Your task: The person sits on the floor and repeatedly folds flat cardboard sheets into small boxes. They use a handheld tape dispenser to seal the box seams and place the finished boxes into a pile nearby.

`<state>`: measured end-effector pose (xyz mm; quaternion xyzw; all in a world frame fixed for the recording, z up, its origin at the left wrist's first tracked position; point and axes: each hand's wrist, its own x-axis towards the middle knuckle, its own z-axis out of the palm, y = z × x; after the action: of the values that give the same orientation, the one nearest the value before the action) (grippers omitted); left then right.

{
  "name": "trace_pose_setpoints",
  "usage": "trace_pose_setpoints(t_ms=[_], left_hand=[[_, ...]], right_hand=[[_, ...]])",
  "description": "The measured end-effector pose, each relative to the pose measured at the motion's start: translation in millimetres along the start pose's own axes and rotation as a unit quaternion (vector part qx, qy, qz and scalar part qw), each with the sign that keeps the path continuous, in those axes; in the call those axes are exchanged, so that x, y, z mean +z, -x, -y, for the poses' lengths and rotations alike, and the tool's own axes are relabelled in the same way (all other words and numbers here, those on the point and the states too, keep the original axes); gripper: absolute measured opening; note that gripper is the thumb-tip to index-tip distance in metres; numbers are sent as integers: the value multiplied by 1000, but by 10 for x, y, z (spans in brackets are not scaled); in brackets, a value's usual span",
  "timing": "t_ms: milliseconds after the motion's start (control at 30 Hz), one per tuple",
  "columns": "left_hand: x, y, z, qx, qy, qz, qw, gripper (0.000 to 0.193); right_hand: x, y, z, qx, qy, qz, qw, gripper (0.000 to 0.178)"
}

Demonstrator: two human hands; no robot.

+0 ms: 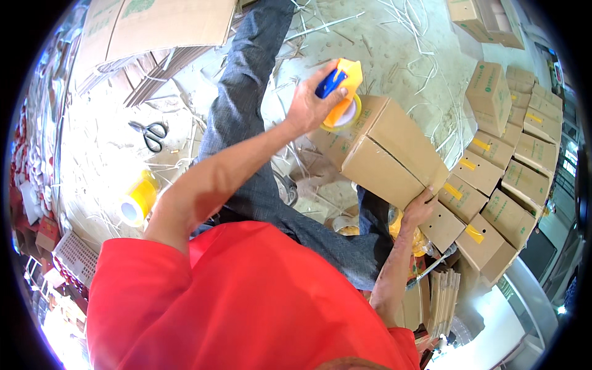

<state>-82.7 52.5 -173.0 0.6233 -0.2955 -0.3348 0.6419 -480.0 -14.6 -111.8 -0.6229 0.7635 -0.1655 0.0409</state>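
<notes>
My left hand (pixel 316 103) is closed round an orange and blue tape dispenser (pixel 351 73). A tape roll (pixel 351 116) with a yellow rim sits in the dispenser, against the left end of a brown cardboard box (pixel 401 139). The box is tilted in front of me, with a seam running along its upper face. At its near right corner, my right hand (pixel 420 208) grips the box, with the fingers partly hidden. Whether tape is stuck to the box cannot be made out.
Closed cartons (pixel 478 169) with orange tape strips are stacked at the right. Black-handled scissors (pixel 154 134) and a yellow tape roll (pixel 139 200) lie at left. Flat cardboard (pixel 166 24) is piled at the far left. White strapping (pixel 425 68) litters the floor.
</notes>
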Motion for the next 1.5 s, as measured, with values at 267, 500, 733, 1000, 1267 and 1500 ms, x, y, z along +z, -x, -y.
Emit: trace_pose_setpoints(t_ms=[267, 500, 733, 1000, 1267, 1500], left_hand=[[173, 95, 1052, -130, -129, -63, 981, 67], [42, 190, 643, -128, -78, -91, 985, 68], [146, 387, 509, -132, 45, -80, 987, 66], [-21, 269, 649, -100, -125, -40, 986, 66], [-1183, 418, -1038, 131, -215, 30, 967, 76], [-2795, 1326, -20, -75, -419, -185, 886, 71]], right_hand=[[-2, -13, -9, 22, -5, 9, 1000, 78], [-30, -7, 55, 3, 1, 6, 1000, 81], [-24, -4, 13, 25, 13, 6, 1000, 80], [12, -71, -133, -1, 25, -13, 1000, 77], [-32, -220, -478, 32, -44, 11, 998, 72], [177, -55, -469, 99, -161, -9, 982, 57]])
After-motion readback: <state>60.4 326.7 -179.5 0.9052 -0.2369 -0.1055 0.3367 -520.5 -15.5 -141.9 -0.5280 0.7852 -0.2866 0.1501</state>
